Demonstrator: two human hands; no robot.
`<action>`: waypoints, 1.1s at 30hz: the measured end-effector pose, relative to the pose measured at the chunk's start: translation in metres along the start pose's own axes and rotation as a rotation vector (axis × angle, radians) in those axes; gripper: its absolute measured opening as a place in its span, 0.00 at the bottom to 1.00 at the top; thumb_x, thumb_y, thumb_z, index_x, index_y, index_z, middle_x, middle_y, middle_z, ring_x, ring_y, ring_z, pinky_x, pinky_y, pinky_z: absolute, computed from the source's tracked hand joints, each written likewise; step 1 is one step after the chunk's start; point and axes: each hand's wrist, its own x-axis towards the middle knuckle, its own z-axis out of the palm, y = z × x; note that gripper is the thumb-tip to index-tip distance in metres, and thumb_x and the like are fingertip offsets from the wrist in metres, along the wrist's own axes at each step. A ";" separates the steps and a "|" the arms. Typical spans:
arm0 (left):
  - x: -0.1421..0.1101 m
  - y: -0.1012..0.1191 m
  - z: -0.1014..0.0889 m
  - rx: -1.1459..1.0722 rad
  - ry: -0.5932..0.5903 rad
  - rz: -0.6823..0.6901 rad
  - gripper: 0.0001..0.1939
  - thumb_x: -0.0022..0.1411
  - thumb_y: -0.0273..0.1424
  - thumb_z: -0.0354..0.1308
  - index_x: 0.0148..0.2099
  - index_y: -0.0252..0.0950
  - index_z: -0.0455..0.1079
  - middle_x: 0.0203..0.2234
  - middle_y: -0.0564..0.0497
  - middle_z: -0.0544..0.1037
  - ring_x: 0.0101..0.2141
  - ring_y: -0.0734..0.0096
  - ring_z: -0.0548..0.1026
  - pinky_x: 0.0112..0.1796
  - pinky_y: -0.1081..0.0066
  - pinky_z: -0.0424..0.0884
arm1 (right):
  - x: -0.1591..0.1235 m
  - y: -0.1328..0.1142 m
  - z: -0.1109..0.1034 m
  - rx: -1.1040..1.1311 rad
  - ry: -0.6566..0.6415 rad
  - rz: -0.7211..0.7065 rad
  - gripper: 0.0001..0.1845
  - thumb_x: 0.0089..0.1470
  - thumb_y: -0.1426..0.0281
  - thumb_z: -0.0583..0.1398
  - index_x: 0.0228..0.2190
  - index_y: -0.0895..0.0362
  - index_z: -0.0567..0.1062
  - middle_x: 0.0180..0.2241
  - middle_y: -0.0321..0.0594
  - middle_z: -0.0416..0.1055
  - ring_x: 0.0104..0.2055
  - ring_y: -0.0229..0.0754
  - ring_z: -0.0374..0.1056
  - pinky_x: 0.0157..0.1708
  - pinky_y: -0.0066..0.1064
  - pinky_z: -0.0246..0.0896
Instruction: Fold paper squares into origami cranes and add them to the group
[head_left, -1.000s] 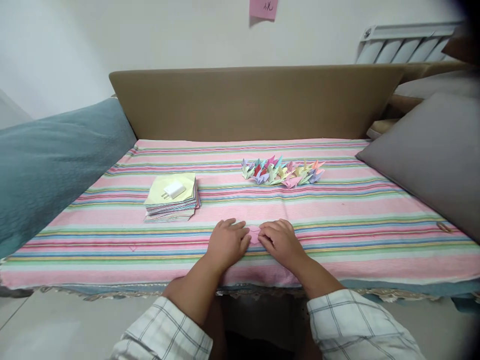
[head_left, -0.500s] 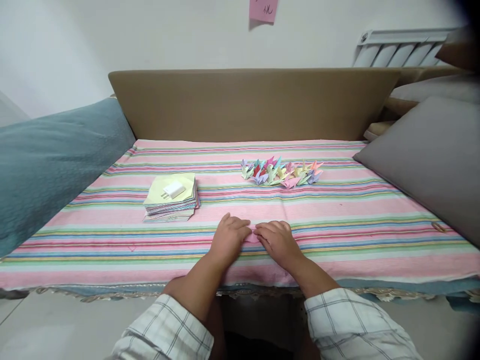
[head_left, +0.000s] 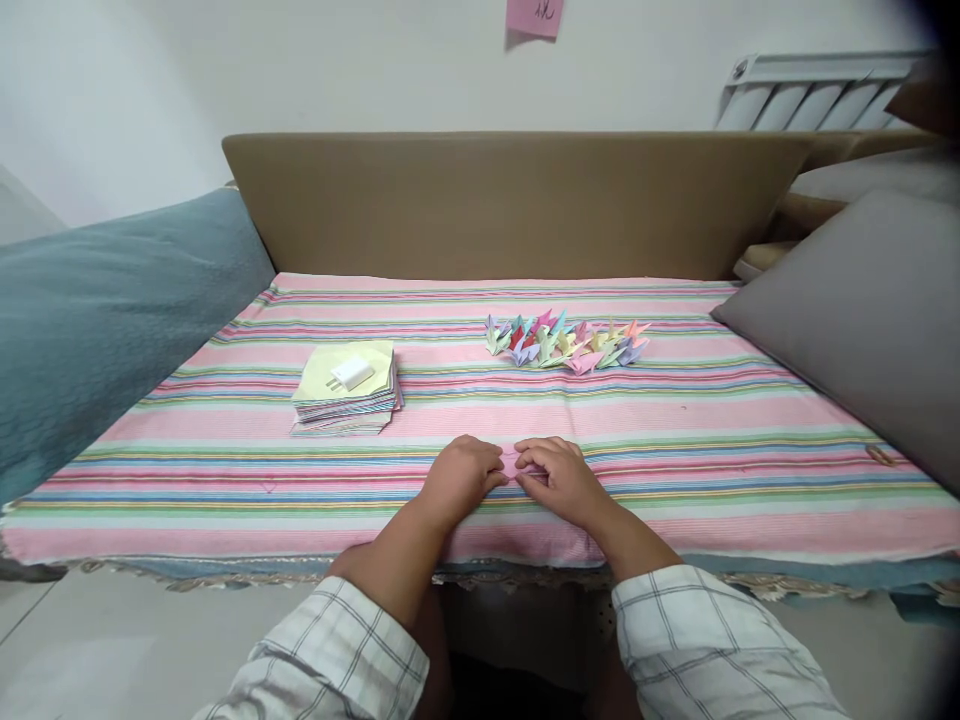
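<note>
Between my two hands is a small piece of pink folding paper (head_left: pixel 510 462), low over the striped cloth. My left hand (head_left: pixel 463 480) pinches its left side, fingers curled together. On the other side my right hand (head_left: pixel 559 478) grips the right edge between thumb and fingertips. Much of the paper is covered by my fingers, so its folds are hard to make out. Beyond my hands, several folded paper cranes (head_left: pixel 566 342) in many colours stand in a cluster. To the left lies a stack of square paper (head_left: pixel 346 405), its top sheet yellow, with a white plug adapter (head_left: pixel 351 374) on it.
A striped cloth (head_left: pixel 225 440) covers the sofa seat. A teal cushion (head_left: pixel 127 300) borders the left, a grey cushion (head_left: pixel 862 300) the right. The brown backrest (head_left: pixel 510 205) rises behind. A small brown loop (head_left: pixel 880 456) lies near the right edge.
My hands came closer together over the pink paper, then moved slightly apart. My left fingers, more spread before, are now curled in on the paper. The cranes and stack stay put.
</note>
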 end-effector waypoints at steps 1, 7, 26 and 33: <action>0.000 0.000 0.001 -0.005 0.004 -0.004 0.05 0.56 0.32 0.61 0.34 0.36 0.74 0.38 0.49 0.79 0.40 0.63 0.75 0.43 0.65 0.67 | 0.000 0.000 0.001 0.000 0.001 0.000 0.05 0.51 0.67 0.59 0.32 0.52 0.73 0.46 0.39 0.71 0.47 0.46 0.64 0.46 0.42 0.52; 0.000 0.000 -0.001 0.000 -0.015 -0.024 0.06 0.58 0.33 0.59 0.33 0.36 0.73 0.35 0.48 0.79 0.40 0.63 0.74 0.44 0.65 0.67 | 0.001 0.002 0.001 -0.001 -0.009 -0.005 0.05 0.52 0.65 0.59 0.31 0.52 0.74 0.46 0.39 0.71 0.46 0.45 0.64 0.46 0.41 0.53; -0.001 0.004 0.001 -0.015 0.059 -0.054 0.09 0.60 0.32 0.52 0.29 0.37 0.68 0.26 0.49 0.76 0.33 0.66 0.73 0.39 0.67 0.66 | 0.004 -0.003 0.002 -0.040 -0.023 0.059 0.08 0.55 0.64 0.56 0.30 0.51 0.73 0.46 0.38 0.71 0.46 0.45 0.63 0.45 0.42 0.52; -0.002 0.002 0.004 -0.057 0.076 -0.057 0.08 0.59 0.31 0.53 0.28 0.37 0.69 0.29 0.49 0.78 0.36 0.65 0.74 0.43 0.63 0.66 | 0.004 -0.002 0.002 -0.036 -0.045 0.069 0.08 0.55 0.64 0.56 0.32 0.49 0.75 0.46 0.37 0.70 0.46 0.45 0.63 0.46 0.44 0.52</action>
